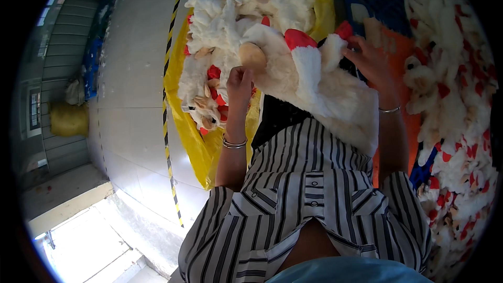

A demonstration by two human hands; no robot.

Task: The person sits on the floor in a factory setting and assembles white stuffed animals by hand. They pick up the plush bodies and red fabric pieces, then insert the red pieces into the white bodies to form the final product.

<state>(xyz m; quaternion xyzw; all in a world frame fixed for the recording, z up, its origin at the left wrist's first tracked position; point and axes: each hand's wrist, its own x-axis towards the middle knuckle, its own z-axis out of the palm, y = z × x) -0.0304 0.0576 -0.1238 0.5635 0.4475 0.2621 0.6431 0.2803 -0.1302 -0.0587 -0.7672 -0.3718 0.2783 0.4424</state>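
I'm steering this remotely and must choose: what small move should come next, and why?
Probably have the right hand straighten the red-tipped limb it seems to pinch: it leans toward that hand, and the left hand, at the tan patch, might steady the plush piece.

shirt (293, 178), white ground, dark vertical stripes, some thick, some thin, loose cut. button placket (314, 195) down middle, small round buttons. left pocket flap (259, 200) and right pocket flap (370, 202) at chest, stripes set slantwise, button on each. v-shaped open neckline. left sleeve (207, 220) and right sleeve (404, 209) in same stripe, ending near elbows. left hand (241, 81) and right hand (368, 58) bare. left bracelet (234, 143) silvery, looks doubled. right bracelet (390, 110) silvery, slimmer. pale blue piece (348, 272) at bottom edge, kind unclear.
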